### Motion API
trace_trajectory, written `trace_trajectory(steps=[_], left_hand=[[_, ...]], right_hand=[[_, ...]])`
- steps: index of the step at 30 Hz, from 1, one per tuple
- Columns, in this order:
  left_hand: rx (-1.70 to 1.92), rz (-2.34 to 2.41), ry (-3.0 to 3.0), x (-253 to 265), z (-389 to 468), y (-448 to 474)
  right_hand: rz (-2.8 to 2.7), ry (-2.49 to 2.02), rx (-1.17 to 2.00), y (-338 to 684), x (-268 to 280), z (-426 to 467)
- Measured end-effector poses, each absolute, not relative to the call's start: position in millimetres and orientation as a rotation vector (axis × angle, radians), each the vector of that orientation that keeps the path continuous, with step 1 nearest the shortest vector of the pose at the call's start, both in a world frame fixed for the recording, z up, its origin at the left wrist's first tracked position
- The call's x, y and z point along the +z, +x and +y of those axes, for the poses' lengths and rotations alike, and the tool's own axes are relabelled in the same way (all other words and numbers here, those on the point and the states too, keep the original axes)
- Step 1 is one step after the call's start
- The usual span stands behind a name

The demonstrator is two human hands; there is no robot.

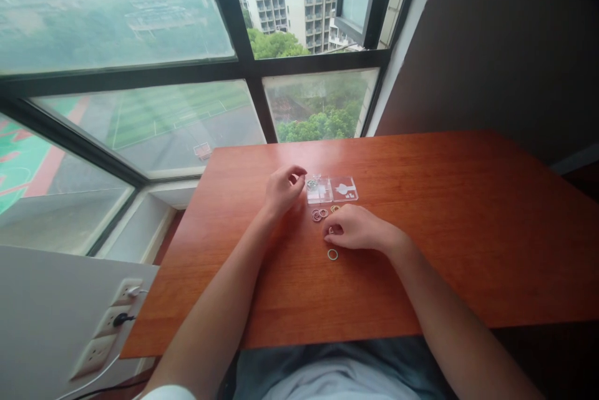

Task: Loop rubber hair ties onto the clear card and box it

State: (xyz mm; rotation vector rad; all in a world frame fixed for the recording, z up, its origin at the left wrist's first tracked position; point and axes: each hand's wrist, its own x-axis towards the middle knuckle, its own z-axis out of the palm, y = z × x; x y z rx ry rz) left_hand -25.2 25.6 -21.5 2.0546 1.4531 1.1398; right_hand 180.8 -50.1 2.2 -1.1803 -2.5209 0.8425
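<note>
A small clear plastic box (319, 195) lies on the table with its lid (349, 194) folded open to the right. Several tiny rings sit in its far left compartment. My left hand (283, 190) is at the box's left edge, thumb and forefinger curled together; what they pinch, if anything, is too small to tell. In front of the box lie several pink rings (317, 215) and a yellowish ring (334, 208). My right hand (358, 228) is closed in a pinch, with a small pale ring (331, 231) visible at its fingers. Just nearer to me lies a pale green ring (332, 254).
The reddish-brown wooden table (468, 219) stretches far to the right. Dark-framed windows (322, 62) stand behind it, and a dark wall (496, 44) rises on the right. Wall sockets (110, 320) with plugs and cables are at lower left.
</note>
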Motion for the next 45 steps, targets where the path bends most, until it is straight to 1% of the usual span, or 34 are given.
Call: trace_trajectory(steps=[2, 4, 6, 12, 23, 25, 28, 32, 37, 45], left_hand=[[1.145, 1.449, 2.054, -21.9, 26.0, -25.3], [1.150, 1.445, 2.049, -22.5, 26.5, -25.4], [1.148, 1.444, 2.048, -23.3, 26.8, -25.3], [1.139, 1.428, 2.057, -23.6, 26.5, -24.1], [1.125, 1.418, 2.057, -22.5, 25.0, -23.0], [1.122, 1.415, 2.058, -22.1, 25.0, -22.8], [1.126, 1.404, 2.051, -21.6, 25.0, -22.5], [1.137, 1.382, 2.047, -21.6, 25.2, -21.8], [1.143, 1.364, 2.053, -21.8, 25.2, -20.8], [1.143, 1.361, 2.066, -21.9, 25.7, -20.9]], right_hand=[[-2.530, -1.130, 0.966, 181.9, 5.3, -51.3], [-2.549, -1.123, 1.005, 182.3, 7.2, -52.0], [-2.566, -1.161, 0.940, 181.6, 6.6, -51.7], [-2.586, -1.274, 0.550, 176.7, -4.2, -47.5], [-2.612, -1.360, 0.375, 170.5, -8.4, -49.7], [-2.606, -1.335, 0.382, 170.4, -9.8, -49.5], [-2.557, -1.290, 0.476, 172.4, -10.3, -47.6], [-2.397, -1.346, 0.588, 177.3, -9.4, -41.7], [-2.240, -1.446, 0.546, 179.2, -13.2, -34.0], [-2.236, -1.453, 0.599, 175.7, -20.7, -32.6]])
